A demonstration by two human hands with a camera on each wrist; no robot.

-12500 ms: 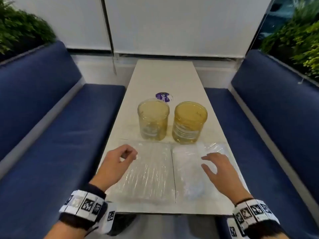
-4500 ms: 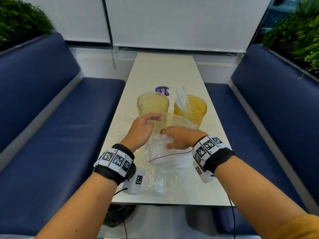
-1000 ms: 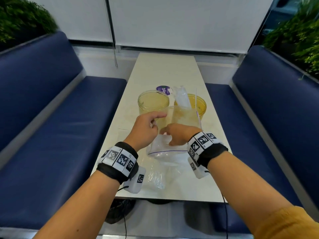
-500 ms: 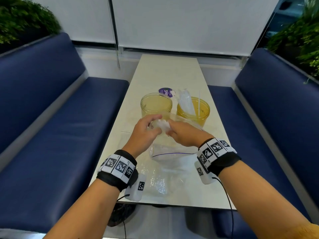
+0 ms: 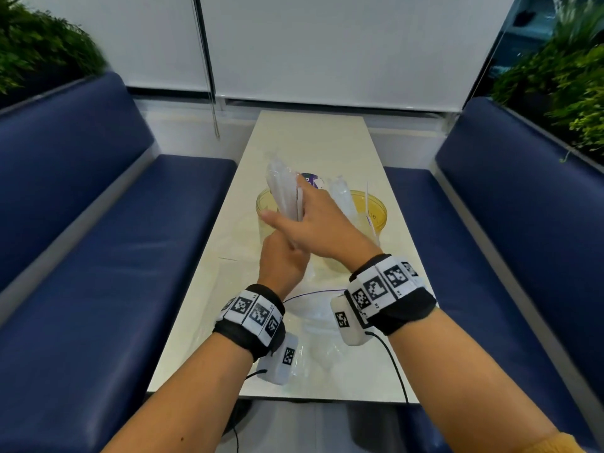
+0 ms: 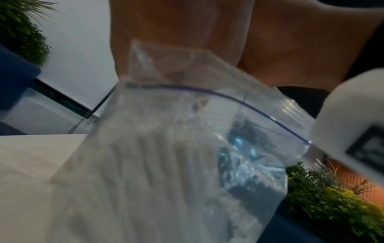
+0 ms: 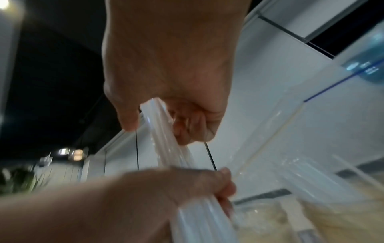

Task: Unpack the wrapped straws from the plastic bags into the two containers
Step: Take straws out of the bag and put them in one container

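Note:
My right hand (image 5: 299,207) holds a bundle of clear-wrapped straws (image 5: 282,188) raised and tilted over the left yellowish container (image 5: 261,201). In the right wrist view its fingers (image 7: 193,125) pinch the bundle (image 7: 164,131) near one end. My left hand (image 5: 282,261) curls round the bundle's lower end (image 7: 199,213). A clear zip bag (image 6: 187,148) with a blue seal line hangs under my left palm with more straws inside; whether that hand also holds it is unclear. The right container (image 5: 380,212) has several straws (image 5: 340,197) standing in it.
A second clear bag (image 5: 313,351) lies flat near the front edge of the narrow white table (image 5: 310,138). A purple sticker (image 5: 309,177) sits behind the containers. Blue benches (image 5: 98,256) run along both sides, with plants behind them.
My right hand has drawn a bundle of straws up from the bag and lifted it over the left container. My left hand has shifted to grip the bundle's lower end.

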